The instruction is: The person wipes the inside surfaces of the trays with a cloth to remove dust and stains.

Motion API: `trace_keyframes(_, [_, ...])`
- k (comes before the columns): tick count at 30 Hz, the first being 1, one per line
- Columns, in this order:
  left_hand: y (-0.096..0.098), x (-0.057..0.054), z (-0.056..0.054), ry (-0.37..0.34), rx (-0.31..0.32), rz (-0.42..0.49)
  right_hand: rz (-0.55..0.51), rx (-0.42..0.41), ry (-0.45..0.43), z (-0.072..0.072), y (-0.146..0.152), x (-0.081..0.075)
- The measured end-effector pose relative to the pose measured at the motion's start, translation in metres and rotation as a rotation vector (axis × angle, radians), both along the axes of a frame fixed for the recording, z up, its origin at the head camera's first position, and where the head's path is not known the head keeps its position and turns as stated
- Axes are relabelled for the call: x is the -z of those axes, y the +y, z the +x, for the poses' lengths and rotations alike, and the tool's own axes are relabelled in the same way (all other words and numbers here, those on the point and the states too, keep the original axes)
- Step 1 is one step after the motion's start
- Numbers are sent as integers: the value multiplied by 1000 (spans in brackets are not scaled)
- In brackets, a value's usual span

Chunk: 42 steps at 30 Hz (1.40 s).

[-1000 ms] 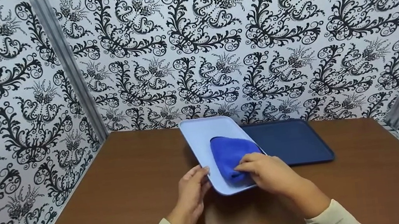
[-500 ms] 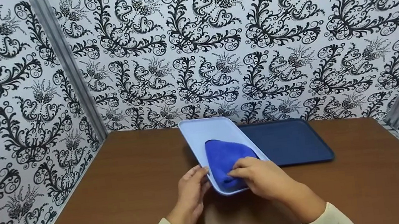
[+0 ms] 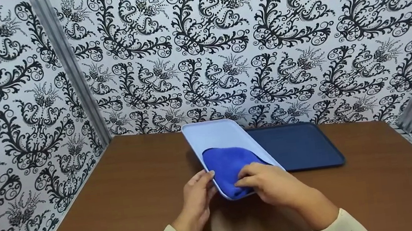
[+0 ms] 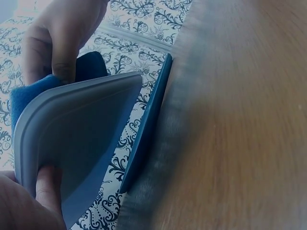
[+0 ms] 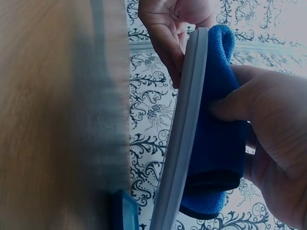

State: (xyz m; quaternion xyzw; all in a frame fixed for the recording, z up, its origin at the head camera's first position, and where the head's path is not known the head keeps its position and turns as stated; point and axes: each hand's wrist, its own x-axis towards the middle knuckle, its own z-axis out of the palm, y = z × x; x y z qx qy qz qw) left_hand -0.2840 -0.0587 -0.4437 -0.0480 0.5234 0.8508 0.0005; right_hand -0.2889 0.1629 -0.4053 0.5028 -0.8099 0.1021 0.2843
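My left hand (image 3: 196, 196) grips the left edge of a light blue tray (image 3: 214, 133), thumb on top and fingers beneath. The tray is held tilted above the table, its near end toward me. Over its near half lies a folded blue cloth (image 3: 227, 163) with dark edging, reaching the left rim. My right hand (image 3: 278, 184) holds the bunched near part of this cloth between thumb and fingers, against the tray's surface. In the right wrist view the thumb (image 5: 235, 106) presses on the folded cloth (image 5: 216, 143). From the left wrist view the tray's underside (image 4: 81, 134) shows.
A dark blue tray (image 3: 299, 147) lies flat on the brown table (image 3: 139, 177), behind and right of the light blue one. Black-and-white patterned panels (image 3: 214, 52) enclose the table at the back and sides.
The cloth has slid left across the light blue tray, from near its right side to the left rim, with my right hand shifting left. My left hand and the dark tray stay put.
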Motion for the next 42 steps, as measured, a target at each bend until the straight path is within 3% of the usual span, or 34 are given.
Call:
trace_keyframes(16, [-1, 1, -1, 25, -33, 63, -8, 63, -34, -14, 24, -2])
trace_keyframes(27, [-1, 0, 0, 12, -54, 54, 14, 212, -152, -22, 34, 4])
trace_keyframes(42, [0, -1, 0, 25, -68, 88, 14, 355, -153, -17, 36, 1])
